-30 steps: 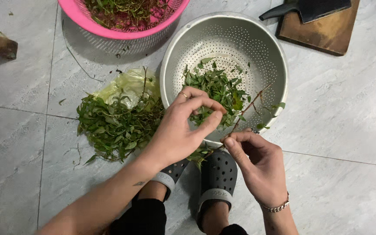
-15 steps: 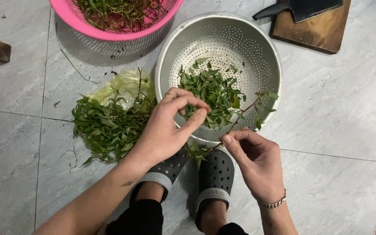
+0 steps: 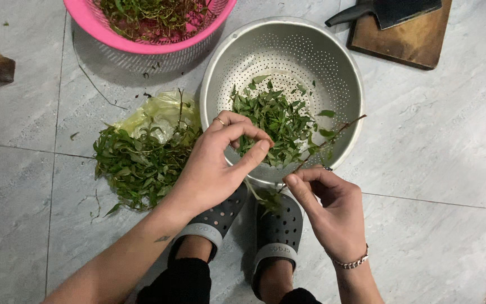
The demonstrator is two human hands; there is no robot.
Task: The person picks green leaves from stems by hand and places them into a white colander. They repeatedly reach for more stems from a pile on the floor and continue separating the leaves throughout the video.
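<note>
While right hand [image 3: 333, 208] fingers pinch a leafy stem [image 3: 324, 143], left hand [image 3: 217, 163] fingers pluck it, over metal colander [image 3: 310, 62].

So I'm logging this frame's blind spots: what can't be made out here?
All in the head view:
- Pink basket: far side cut off by the top edge.
- Knife on cutting board: blade cropped by the top edge.
- Metal colander: near rim hidden behind left hand.
- Right hand: fingertips' grip on stem curled from sight.

Pink basket [image 3: 94, 25], silver perforated colander [image 3: 288, 50]
</note>
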